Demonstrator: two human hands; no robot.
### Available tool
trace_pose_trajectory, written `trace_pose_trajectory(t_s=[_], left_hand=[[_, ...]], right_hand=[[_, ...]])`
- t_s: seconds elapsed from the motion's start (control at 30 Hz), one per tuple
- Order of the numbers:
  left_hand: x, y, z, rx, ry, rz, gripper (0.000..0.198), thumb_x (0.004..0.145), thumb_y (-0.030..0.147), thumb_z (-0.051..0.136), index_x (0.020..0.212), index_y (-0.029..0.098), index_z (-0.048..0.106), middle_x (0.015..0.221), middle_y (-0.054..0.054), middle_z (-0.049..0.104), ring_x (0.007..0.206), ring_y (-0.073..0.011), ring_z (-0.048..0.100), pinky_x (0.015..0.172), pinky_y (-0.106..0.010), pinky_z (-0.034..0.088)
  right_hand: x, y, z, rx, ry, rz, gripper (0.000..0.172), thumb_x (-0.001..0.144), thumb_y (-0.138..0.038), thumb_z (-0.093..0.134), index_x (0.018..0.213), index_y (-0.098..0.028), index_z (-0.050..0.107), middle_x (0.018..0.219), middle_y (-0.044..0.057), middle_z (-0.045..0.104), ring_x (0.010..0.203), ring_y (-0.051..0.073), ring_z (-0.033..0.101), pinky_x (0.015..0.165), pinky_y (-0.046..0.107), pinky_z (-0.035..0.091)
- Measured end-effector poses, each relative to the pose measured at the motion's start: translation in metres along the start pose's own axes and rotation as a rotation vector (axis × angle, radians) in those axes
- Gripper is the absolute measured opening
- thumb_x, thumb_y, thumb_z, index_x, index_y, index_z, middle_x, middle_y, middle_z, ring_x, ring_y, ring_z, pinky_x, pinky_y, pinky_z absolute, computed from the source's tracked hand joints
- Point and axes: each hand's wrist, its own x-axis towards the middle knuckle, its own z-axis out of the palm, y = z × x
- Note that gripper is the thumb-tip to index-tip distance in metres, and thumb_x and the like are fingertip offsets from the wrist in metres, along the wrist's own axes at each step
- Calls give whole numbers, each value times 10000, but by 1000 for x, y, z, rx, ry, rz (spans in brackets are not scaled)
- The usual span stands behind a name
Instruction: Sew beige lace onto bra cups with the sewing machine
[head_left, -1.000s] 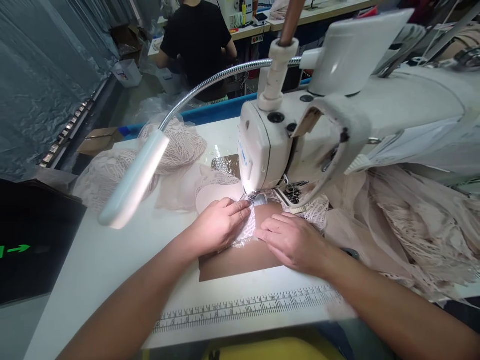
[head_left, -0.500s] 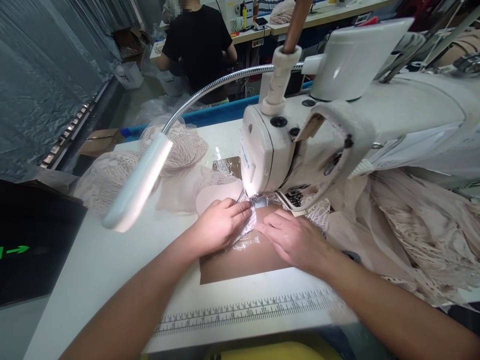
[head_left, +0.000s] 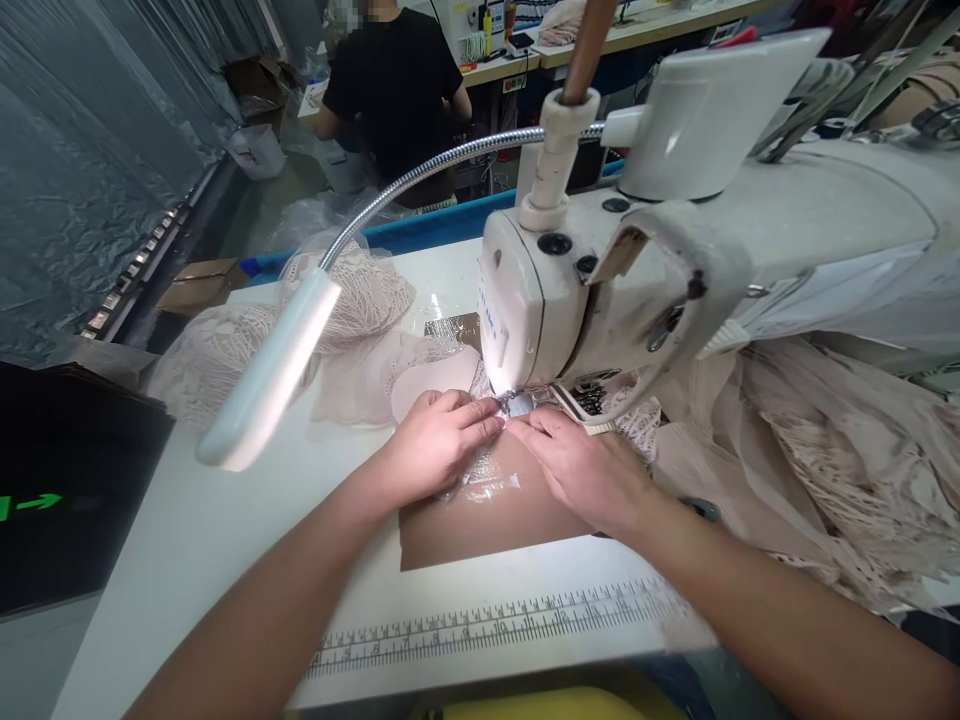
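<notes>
A white sewing machine (head_left: 525,290) stands before me, its needle area partly hidden behind my fingertips. Just left of the presser foot, my left hand (head_left: 439,445) is closed, fingers together on the edge of a pale lace fabric piece (head_left: 427,350). On the right, my right hand (head_left: 581,460) pinches the near edge of the same fabric close to the foot. A smooth pale pink panel (head_left: 431,385) lies beyond my left hand. Beneath both hands is a brown sheet (head_left: 487,530) with clear tape on it.
A lamp (head_left: 270,370) on a bendy metal neck hangs over the left of the white table (head_left: 225,520). Lace bundles (head_left: 360,300) lie behind it, and more beige fabric (head_left: 810,450) is heaped at right. A printed ruler (head_left: 495,625) runs along the front. Someone in black (head_left: 397,95) sits beyond.
The lace between my hands has moved away from me toward the needle, and less of it shows. My right fingertips have shifted forward and left, nearer my left hand.
</notes>
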Motion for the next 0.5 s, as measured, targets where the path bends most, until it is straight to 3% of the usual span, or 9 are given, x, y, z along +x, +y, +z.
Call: trace_pose_trajectory(t_s=[0.4, 0.5], left_hand=[[1, -2, 1, 28, 9, -73, 415, 911, 186, 444, 1321, 174, 511, 1350, -72, 544, 976, -250, 498, 819, -407, 399], [2, -2, -1, 45, 13, -71, 401, 924, 201, 421, 1314, 172, 510, 1338, -95, 547, 1051, -274, 495, 856, -428, 401]], right_hand=[[0, 2, -2, 103, 2, 12, 388, 822, -71, 449, 1101, -200, 686, 742, 23, 603, 639, 150, 467, 530, 276, 318], [0, 2, -3, 128, -4, 14, 378, 820, -63, 452, 1082, -198, 688, 765, 20, 626, 624, 139, 475, 532, 264, 337]])
